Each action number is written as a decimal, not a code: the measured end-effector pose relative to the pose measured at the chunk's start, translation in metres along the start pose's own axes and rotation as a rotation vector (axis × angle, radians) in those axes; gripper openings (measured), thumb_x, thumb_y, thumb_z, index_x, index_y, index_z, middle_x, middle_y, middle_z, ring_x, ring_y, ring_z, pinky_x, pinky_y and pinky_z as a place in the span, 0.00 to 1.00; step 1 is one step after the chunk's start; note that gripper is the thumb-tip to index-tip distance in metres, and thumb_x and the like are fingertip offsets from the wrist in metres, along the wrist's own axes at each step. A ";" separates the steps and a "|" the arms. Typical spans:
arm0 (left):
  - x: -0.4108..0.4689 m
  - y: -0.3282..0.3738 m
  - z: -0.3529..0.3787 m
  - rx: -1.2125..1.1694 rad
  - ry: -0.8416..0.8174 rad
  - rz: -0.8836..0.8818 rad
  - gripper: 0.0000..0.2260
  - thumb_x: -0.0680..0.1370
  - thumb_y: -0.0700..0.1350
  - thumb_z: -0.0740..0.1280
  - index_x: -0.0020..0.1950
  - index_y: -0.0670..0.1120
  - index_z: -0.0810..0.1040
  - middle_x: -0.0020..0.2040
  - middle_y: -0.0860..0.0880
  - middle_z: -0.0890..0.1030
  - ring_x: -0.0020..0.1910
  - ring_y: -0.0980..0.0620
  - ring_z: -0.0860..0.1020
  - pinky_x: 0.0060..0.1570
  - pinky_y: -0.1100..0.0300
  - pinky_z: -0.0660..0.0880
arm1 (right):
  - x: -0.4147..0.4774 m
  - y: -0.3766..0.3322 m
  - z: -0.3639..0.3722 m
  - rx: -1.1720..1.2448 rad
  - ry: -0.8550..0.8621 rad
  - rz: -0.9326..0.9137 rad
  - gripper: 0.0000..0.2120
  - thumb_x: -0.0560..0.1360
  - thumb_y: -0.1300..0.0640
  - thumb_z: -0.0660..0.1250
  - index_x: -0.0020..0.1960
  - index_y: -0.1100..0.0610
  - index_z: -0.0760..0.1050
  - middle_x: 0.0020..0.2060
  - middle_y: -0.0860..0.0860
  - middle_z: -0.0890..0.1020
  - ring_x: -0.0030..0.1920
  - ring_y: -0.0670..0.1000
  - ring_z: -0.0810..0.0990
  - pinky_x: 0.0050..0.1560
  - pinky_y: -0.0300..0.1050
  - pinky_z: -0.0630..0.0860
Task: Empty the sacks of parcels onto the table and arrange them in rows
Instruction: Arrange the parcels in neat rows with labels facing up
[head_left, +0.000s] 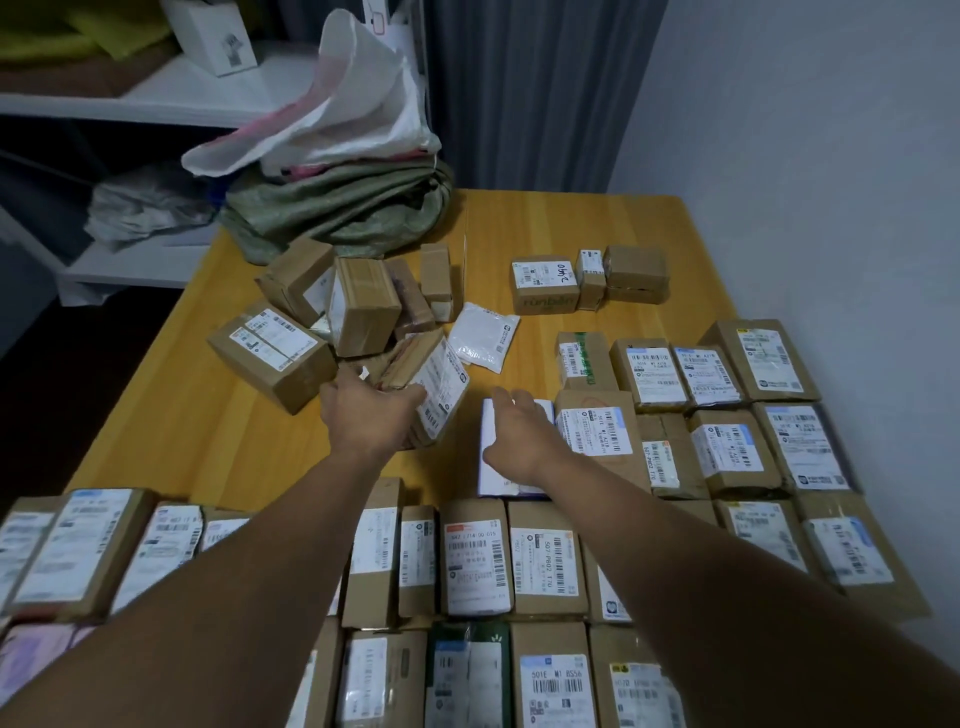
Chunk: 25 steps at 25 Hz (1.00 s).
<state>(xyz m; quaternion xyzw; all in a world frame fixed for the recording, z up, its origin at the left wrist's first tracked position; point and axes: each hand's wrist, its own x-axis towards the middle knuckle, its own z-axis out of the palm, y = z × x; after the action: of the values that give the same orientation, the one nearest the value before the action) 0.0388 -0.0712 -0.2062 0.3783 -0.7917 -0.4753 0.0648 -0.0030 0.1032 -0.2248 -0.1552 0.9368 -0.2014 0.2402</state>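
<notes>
My left hand (371, 410) grips a taped brown parcel with a white label (434, 387), tilted at the near edge of a loose heap of cardboard parcels (332, 312). My right hand (519, 431) lies palm down on a white flat parcel (491, 457) at the left end of a row of labelled boxes (727, 447). More rows of parcels (478, 561) fill the near part of the wooden table (218, 415). Empty sacks, green (353, 208) and white (353, 109), are piled at the far left corner.
Three small boxes (587, 278) stand together at the back of the table. A white plastic mailer (483, 335) lies beside the heap. White shelves (156, 98) stand to the left, a grey curtain (519, 88) behind, and a wall on the right.
</notes>
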 end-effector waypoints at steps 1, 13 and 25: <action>0.003 0.002 -0.004 0.002 0.013 0.021 0.40 0.60 0.62 0.73 0.69 0.49 0.71 0.63 0.45 0.72 0.63 0.42 0.74 0.56 0.43 0.79 | 0.001 -0.008 -0.005 0.009 0.014 -0.030 0.39 0.75 0.63 0.69 0.80 0.56 0.53 0.76 0.59 0.58 0.75 0.62 0.59 0.68 0.56 0.68; 0.037 0.021 -0.034 -0.161 -0.326 0.056 0.22 0.68 0.49 0.76 0.59 0.49 0.76 0.47 0.51 0.82 0.47 0.48 0.82 0.46 0.51 0.80 | 0.016 -0.074 0.015 -0.083 0.180 -0.216 0.59 0.68 0.41 0.77 0.82 0.56 0.40 0.76 0.54 0.58 0.77 0.56 0.56 0.77 0.55 0.58; 0.072 -0.050 0.021 -0.138 -0.558 -0.229 0.20 0.78 0.42 0.66 0.71 0.47 0.71 0.60 0.45 0.81 0.54 0.44 0.80 0.55 0.49 0.80 | 0.056 -0.064 0.077 0.165 0.189 0.457 0.56 0.70 0.35 0.71 0.80 0.60 0.41 0.74 0.62 0.63 0.72 0.64 0.65 0.68 0.58 0.67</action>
<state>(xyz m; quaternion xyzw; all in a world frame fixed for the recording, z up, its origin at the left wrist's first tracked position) 0.0054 -0.1169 -0.2763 0.3148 -0.6970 -0.6176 -0.1835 0.0023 0.0024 -0.2793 0.1001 0.9462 -0.2313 0.2029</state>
